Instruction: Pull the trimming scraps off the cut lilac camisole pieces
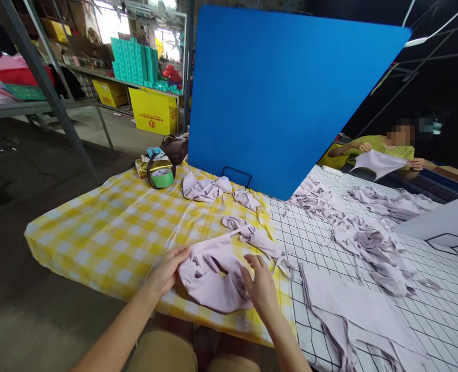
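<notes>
1. The checked cloth [93, 232] covers the near end of the surface, probably to give the fabric a clean bed; its left half is mostly bare, which leaves working room.
2. Tape [162, 178] stands at the far edge beside a small heap of odds and ends, likely parked there to be out of the way.
3. The left hand [169, 267] has its grip closed on the garment's left edge, thumb on top, seemingly to steady it and spread it.
4. The garment [205, 294] lies at the near edge of the checked cloth, between the two hands. It is pale lilac, matte and thin-looking, softly rumpled, with a gap near its middle and a narrow strap running away to the upper right (whether it is inside out, I cannot tell).
5. The right hand [262, 284] hovers at the garment's right side, its grip loose, thumb and fingers apart; whether the fingertips touch fabric is unclear.
6. The board [267, 98], blue, stands beyond, perhaps as a divider.
7. Flat pieces [364, 305] rest on the grid-patterned part, presumably laid within reach.
8. Farther right, a co-worker [403, 152] stretches another lilac piece [381, 164] between both hands.
</notes>
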### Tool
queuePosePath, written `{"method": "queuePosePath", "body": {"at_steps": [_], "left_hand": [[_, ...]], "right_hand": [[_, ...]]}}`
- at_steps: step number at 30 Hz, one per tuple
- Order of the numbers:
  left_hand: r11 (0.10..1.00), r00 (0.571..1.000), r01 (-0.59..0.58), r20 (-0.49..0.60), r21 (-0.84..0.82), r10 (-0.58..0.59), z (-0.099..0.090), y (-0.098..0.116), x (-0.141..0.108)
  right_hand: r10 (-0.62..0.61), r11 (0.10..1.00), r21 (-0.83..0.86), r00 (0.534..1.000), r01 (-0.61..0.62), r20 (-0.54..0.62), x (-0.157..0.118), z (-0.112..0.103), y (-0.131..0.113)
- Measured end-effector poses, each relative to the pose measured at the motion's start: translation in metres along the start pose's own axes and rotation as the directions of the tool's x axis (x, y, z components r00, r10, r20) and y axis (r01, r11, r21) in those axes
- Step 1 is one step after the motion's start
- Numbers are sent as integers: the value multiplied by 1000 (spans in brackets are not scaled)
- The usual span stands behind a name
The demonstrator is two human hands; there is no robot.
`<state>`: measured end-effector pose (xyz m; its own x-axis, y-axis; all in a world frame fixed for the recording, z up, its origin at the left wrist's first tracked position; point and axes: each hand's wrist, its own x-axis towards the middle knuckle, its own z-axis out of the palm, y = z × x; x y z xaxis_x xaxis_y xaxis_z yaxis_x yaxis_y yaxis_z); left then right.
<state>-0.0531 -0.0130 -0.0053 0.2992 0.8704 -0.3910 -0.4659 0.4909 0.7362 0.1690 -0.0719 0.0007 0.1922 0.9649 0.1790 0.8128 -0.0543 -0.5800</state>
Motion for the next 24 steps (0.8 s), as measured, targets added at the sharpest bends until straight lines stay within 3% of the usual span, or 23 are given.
{"method": "queuePosePath", "body": {"at_steps": [2,6,9,12,13,15,17,19,21,24], "left_hand": [[999,998,13,66,-48,-9,9,4,-4],[993,988,47,151,-104,-31,20,12,-9],[998,997,44,62,-55,-40,10,13,-4],[972,989,-71,-108,224,97,-8,11,5],[912,970,-126,-142,390,195,-12,10,8],[656,893,-212,-130,724,431,-13,9,11],[314,790,-255,10,914,613,-6,6,11],[62,734,-298,188,952,653,8,1,8],[-56,750,-365,329,929,573,21,-7,3],[-60,769,-423,393,904,504,31,-22,-5]], "right_hand": [[-40,997,59,999,40,8,11,12,-4],[-92,978,202,981,56,171,15,28,-14],[-59,937,347,960,-41,275,11,18,-18],[25,861,480,955,-171,297,13,0,-14],[64,860,477,965,-183,255,15,-4,-11],[129,898,407,984,-167,119,18,-7,-5],[166,925,344,986,-161,15,19,-3,1],[167,937,317,985,-150,-29,16,2,2],[96,964,255,994,-78,-57,11,8,-1],[-181,981,66,983,181,-15,6,14,-11]]}}
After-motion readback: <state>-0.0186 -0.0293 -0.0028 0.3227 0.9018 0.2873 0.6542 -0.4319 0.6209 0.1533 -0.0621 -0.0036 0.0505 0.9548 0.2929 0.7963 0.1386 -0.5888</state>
